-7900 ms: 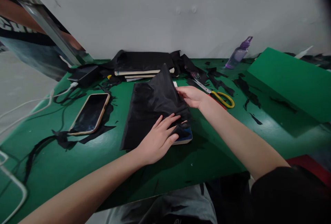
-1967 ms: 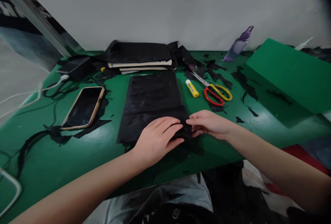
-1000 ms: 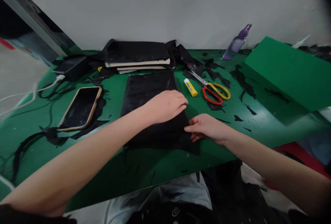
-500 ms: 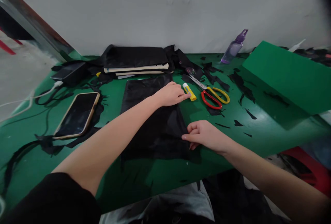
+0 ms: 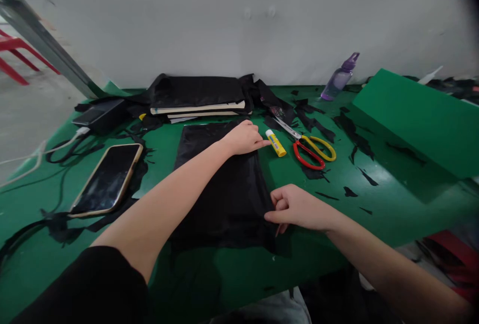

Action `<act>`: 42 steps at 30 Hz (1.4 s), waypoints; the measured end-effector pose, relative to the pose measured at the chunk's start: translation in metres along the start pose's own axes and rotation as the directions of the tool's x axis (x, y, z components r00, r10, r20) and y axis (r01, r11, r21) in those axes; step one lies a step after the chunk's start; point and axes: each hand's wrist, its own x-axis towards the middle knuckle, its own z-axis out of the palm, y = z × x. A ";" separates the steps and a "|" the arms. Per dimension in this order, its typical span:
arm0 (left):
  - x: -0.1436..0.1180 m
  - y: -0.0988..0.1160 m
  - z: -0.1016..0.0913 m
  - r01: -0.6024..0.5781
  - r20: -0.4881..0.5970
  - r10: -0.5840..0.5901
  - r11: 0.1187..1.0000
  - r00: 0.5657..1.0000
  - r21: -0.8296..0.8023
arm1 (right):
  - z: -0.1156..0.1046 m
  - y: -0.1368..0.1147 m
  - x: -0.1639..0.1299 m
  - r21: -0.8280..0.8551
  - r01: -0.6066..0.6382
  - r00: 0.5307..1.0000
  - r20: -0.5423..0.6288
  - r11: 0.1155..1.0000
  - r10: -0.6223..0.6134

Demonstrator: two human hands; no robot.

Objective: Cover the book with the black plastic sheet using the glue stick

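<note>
A flat, rectangular piece covered in black fabric (image 5: 224,209) lies before me on the green table. My left hand (image 5: 245,138) rests on its far right part, fingers curled down against the fabric at the edge. Nearer to me, the thumb and fingers of my right hand (image 5: 294,207) pinch the lower right edge of the same fabric. Just right of my left hand lies a yellow glue stick (image 5: 277,145) with a white cap. Beside that are scissors (image 5: 297,135) with one red and one yellow handle, blades partly over black scraps. My left forearm covers part of the fabric.
A phone (image 5: 107,179) lies at left, near a black box-like device (image 5: 101,116) with a white cable. Books (image 5: 198,109) under black fabric sit against the wall. A purple bottle (image 5: 339,79) and a green board (image 5: 419,119) stand at right. Black scraps (image 5: 354,137) are scattered about.
The camera view has tilted up, so the table's things appear lower. My left hand has slid slightly toward the fabric's far edge; my right hand keeps its pinch on the near edge.
</note>
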 end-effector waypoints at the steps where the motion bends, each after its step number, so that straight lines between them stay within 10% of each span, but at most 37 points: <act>1: 0.001 -0.002 0.001 -0.007 0.005 0.007 1.000 1.000 -0.013 | -0.003 -0.002 0.001 -0.002 -0.006 1.000 0.023 1.000 0.006; 12: 0.019 -0.013 0.004 -0.035 0.023 0.035 0.999 0.999 -0.006 | -0.024 -0.019 0.038 0.038 0.012 0.982 -0.188 0.999 -0.005; 25: 0.027 -0.044 0.022 -0.095 0.063 0.086 0.984 0.994 0.154 | -0.029 -0.013 0.048 0.126 -0.013 0.995 -0.100 0.992 0.025; 42: 0.020 -0.041 0.029 0.021 0.002 -0.021 0.999 1.000 -0.033 | -0.029 -0.012 0.048 0.120 -0.009 0.995 -0.101 0.993 0.022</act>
